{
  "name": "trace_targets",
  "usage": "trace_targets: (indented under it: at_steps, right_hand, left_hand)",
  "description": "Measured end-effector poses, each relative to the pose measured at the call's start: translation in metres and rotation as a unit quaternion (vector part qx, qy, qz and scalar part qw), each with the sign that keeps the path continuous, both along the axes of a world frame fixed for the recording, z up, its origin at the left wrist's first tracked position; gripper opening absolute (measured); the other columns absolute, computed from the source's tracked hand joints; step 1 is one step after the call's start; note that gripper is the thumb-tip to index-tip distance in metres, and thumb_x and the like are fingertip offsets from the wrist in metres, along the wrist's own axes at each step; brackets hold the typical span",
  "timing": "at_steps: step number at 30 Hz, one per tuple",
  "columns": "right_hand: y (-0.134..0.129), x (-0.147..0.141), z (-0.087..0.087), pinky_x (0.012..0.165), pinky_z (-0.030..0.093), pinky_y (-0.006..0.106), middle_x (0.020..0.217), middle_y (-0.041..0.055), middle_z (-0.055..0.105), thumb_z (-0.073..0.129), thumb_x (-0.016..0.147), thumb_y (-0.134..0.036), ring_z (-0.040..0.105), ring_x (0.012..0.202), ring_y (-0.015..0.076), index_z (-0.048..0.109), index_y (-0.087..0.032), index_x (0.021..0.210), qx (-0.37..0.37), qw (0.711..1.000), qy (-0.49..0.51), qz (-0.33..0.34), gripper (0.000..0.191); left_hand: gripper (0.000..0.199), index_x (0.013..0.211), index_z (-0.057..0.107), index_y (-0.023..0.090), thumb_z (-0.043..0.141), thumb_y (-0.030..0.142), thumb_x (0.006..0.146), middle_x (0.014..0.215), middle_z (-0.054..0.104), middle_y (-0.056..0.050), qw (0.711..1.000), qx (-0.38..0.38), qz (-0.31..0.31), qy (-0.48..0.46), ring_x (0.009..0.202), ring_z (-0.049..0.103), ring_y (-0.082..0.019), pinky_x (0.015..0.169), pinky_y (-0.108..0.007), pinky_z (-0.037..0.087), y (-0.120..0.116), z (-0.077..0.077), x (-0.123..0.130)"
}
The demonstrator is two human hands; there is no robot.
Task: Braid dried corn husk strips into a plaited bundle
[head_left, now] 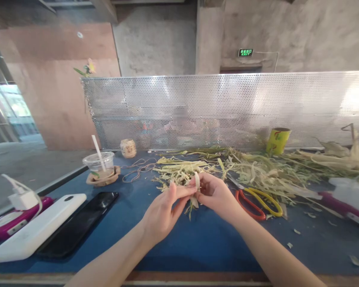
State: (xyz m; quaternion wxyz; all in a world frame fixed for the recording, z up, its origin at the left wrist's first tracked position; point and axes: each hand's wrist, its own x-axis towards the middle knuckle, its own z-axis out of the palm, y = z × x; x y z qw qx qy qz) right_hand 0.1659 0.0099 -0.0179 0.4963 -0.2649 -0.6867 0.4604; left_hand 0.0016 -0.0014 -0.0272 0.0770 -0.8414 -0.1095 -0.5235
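Note:
Both my hands meet above the middle of the blue tabletop, in front of a heap of cut plant strips (179, 171). My right hand (214, 195) pinches a pale husk-like leaf strip (197, 181) between thumb and fingers. My left hand (166, 207) reaches in from the left, thumb raised, its fingertips pressed against the same strip, which curves up around them. Small leafy ends (192, 205) hang below the fingers. Just right of my right hand lie scissors (259, 201) with one red and one yellow handle, blades partly under leaves.
A phone (77, 225), a white power bank (38, 227) and a magenta power strip (18, 219) lie left. Behind them stand a plastic cup (100, 163) and a small jar (128, 148). A yellow can (278, 140) stands among leaves before a perforated metal screen (179, 95).

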Motion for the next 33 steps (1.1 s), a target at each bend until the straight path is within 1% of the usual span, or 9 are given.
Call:
trace_targets:
  at_steps: [3, 7, 12, 14, 17, 21, 26, 31, 33]
  right_hand:
    - [-0.0006, 0.0022, 0.0028, 0.062, 0.044, 0.022, 0.072, -0.002, 0.055, 0.057, 0.066, -0.012, 0.054, 0.066, 0.0093, 0.052, -0.018, 0.079, -0.014, 1.0, -0.002, 0.017, 0.015]
    - [-0.0013, 0.0034, 0.0054, 0.067, 0.045, 0.026, 0.076, -0.0006, 0.057, 0.062, 0.067, -0.017, 0.057, 0.073, 0.0125, 0.052, -0.019, 0.08, -0.025, 0.999, -0.008, 0.039, 0.016]
    - [-0.0011, 0.0048, 0.0061, 0.071, 0.046, 0.027, 0.082, 0.0004, 0.059, 0.064, 0.069, -0.023, 0.058, 0.078, 0.013, 0.054, -0.019, 0.085, -0.04, 0.997, -0.004, 0.059, 0.02]
    - [-0.0009, 0.005, 0.0056, 0.073, 0.046, 0.028, 0.083, 0.0007, 0.059, 0.065, 0.07, -0.025, 0.058, 0.08, 0.0133, 0.054, -0.019, 0.085, -0.04, 0.997, -0.005, 0.064, 0.019]
    - [-0.0005, 0.0041, 0.0049, 0.075, 0.047, 0.028, 0.084, 0.0012, 0.059, 0.065, 0.07, -0.026, 0.058, 0.081, 0.0132, 0.054, -0.019, 0.085, -0.037, 0.997, 0.005, 0.071, 0.02]
    - [-0.0003, 0.0032, 0.0049, 0.069, 0.048, 0.026, 0.081, 0.0005, 0.059, 0.069, 0.066, -0.027, 0.058, 0.074, 0.0112, 0.053, -0.019, 0.09, -0.068, 0.996, 0.016, 0.061, 0.03]
    - [0.0016, 0.0035, 0.002, 0.061, 0.046, 0.022, 0.076, -0.0012, 0.057, 0.071, 0.063, -0.025, 0.055, 0.068, 0.0096, 0.052, -0.021, 0.09, -0.094, 0.995, -0.004, 0.037, 0.034]
    - [0.0043, 0.0014, -0.0016, 0.061, 0.045, 0.024, 0.071, -0.0025, 0.054, 0.068, 0.065, -0.027, 0.054, 0.066, 0.0104, 0.048, -0.021, 0.093, -0.082, 0.996, -0.032, -0.004, 0.035]
    - [0.0036, 0.0009, -0.0011, 0.058, 0.043, 0.023, 0.069, -0.003, 0.052, 0.064, 0.069, -0.03, 0.053, 0.064, 0.0107, 0.048, -0.02, 0.09, -0.053, 0.995, -0.078, -0.031, 0.028]
  left_hand:
    - [0.093, 0.138, -0.009, 0.025, 0.053, -0.002, 0.075, 0.1, 0.067, -0.007, 0.996, -0.078, -0.003, -0.03, 0.09, 0.063, -0.016, 0.079, -0.031, 0.052, 0.0019, 0.0001, -0.001]
    - [0.088, 0.139, -0.001, 0.026, 0.057, 0.006, 0.076, 0.096, 0.068, -0.006, 0.973, -0.206, -0.018, -0.1, 0.079, 0.065, -0.016, 0.068, -0.028, 0.055, -0.0024, 0.0028, -0.0003]
    - [0.082, 0.139, 0.005, 0.027, 0.056, 0.011, 0.078, 0.091, 0.068, -0.004, 0.94, -0.308, -0.023, -0.143, 0.077, 0.065, -0.014, 0.072, -0.028, 0.056, -0.0079, 0.0076, 0.0007]
    - [0.08, 0.139, 0.005, 0.027, 0.055, 0.011, 0.079, 0.093, 0.068, -0.004, 0.944, -0.301, -0.009, -0.133, 0.078, 0.065, -0.014, 0.073, -0.028, 0.055, -0.0077, 0.0076, -0.0006]
    - [0.078, 0.139, 0.008, 0.028, 0.054, 0.009, 0.079, 0.091, 0.068, -0.003, 0.962, -0.249, 0.033, -0.103, 0.081, 0.064, -0.014, 0.073, -0.026, 0.054, -0.0053, 0.005, -0.0041]
    - [0.077, 0.139, 0.008, 0.026, 0.052, 0.008, 0.079, 0.092, 0.068, -0.004, 0.977, -0.194, 0.066, -0.067, 0.084, 0.063, -0.015, 0.073, -0.028, 0.053, -0.0033, 0.0018, -0.0072]
    - [0.078, 0.14, -0.001, 0.022, 0.049, 0.012, 0.081, 0.098, 0.068, -0.006, 0.964, -0.231, 0.129, -0.034, 0.093, 0.061, -0.016, 0.077, -0.029, 0.052, -0.0056, 0.0035, -0.0045]
    - [0.076, 0.139, -0.006, 0.022, 0.045, 0.013, 0.083, 0.091, 0.069, -0.004, 0.954, -0.247, 0.167, -0.006, 0.085, 0.064, -0.015, 0.078, -0.031, 0.052, -0.006, 0.0036, -0.0021]
    - [0.075, 0.14, -0.004, 0.021, 0.045, 0.015, 0.083, 0.09, 0.069, -0.005, 0.949, -0.264, 0.171, -0.025, 0.082, 0.064, -0.015, 0.076, -0.031, 0.053, -0.0067, 0.0042, -0.0021]
